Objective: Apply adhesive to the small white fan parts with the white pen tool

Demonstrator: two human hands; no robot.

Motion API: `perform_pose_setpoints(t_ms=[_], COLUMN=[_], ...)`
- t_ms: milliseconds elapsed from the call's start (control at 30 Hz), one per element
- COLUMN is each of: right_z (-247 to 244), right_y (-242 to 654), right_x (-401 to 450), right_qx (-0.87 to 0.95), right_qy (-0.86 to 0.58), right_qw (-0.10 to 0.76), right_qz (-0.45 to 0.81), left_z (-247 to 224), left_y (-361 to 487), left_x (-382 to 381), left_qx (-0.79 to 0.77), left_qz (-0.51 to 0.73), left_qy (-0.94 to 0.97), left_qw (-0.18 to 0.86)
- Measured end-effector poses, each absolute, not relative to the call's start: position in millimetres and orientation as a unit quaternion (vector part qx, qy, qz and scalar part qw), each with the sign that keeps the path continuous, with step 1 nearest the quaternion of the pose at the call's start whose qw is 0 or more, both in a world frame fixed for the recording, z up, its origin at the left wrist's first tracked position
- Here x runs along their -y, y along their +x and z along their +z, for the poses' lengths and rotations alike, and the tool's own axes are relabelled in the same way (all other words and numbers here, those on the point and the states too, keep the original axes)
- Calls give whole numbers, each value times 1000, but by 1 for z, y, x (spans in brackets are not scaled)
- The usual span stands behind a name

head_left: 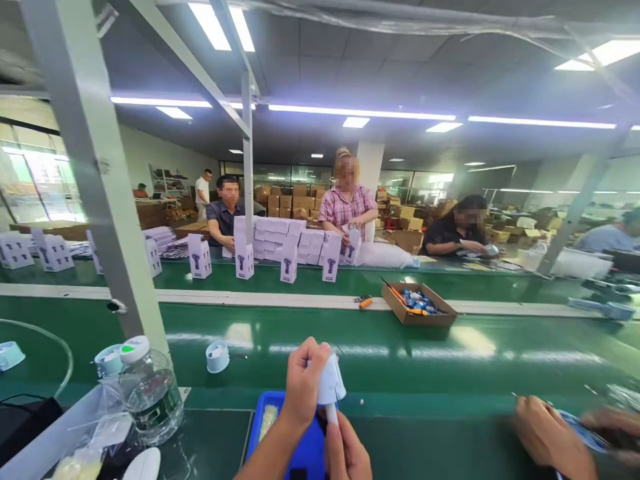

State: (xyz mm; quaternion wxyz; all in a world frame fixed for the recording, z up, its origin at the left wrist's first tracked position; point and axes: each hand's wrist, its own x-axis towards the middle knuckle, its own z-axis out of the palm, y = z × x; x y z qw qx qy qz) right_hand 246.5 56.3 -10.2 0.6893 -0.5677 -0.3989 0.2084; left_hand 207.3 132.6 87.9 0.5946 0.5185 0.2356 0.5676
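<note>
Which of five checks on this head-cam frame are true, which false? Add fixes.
1. The left hand and right hand both hold the light-blue part. True.
2. The cardboard box is empty. False: it holds blue and orange items.
3. The clear bottle has its white cap on. True.
4. The blue tray lies beyond the cardboard box. False: it is nearer the camera, by the person's hands.
5. A co-worker's hand shows at lower right. True.
</note>
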Motion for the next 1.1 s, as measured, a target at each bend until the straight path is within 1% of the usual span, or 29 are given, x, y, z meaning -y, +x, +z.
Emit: perform_pose_setpoints(t_ms=[100, 200, 267, 333, 400, 467, 567, 667, 733, 833, 933, 1100], right_z=[8, 21, 23, 21, 18, 16, 13, 10, 7, 4, 4, 3], right_y=[255, 263, 267, 269, 269, 269, 267, 262, 258, 254, 252, 253], right_x=[-54, -56, -57, -57, -57, -58, -58, -58, -57, -56, -55, -54], right_qx=[429, 444, 459, 489, 502, 485, 463, 475, 492, 516, 532, 543], right_qy=[-543, -538, -553, -570, -580, -581, -567, -543, -525, -510, -509, -510], right_qw=[682, 665, 638, 602, 584, 596, 614, 607, 596, 575, 562, 549], right_qz=[235, 267, 275, 272, 265, 269, 295, 332, 357, 378, 377, 378], left_z=[92, 91, 87, 82, 76, 68, 53, 36, 29, 33, 50, 66], left_y=[204, 198, 192, 185, 176, 165, 153, 148, 149, 149, 142, 115], left_x=[-135, -148, -162, -177, -194, -208, -225, -231, -231, -229, -230, -244], left_qx=[-235, -266, -280, -326, -390, -430, -471, -477, -477, -464, -447, -468], left_qz=[551, 429, 365, 364, 377, 357, 279, 208, 182, 166, 192, 254], left_qy=[577, 682, 721, 734, 731, 737, 780, 824, 834, 841, 842, 828], left_qw=[556, 529, 518, 472, 414, 380, 305, 224, 209, 225, 232, 178])
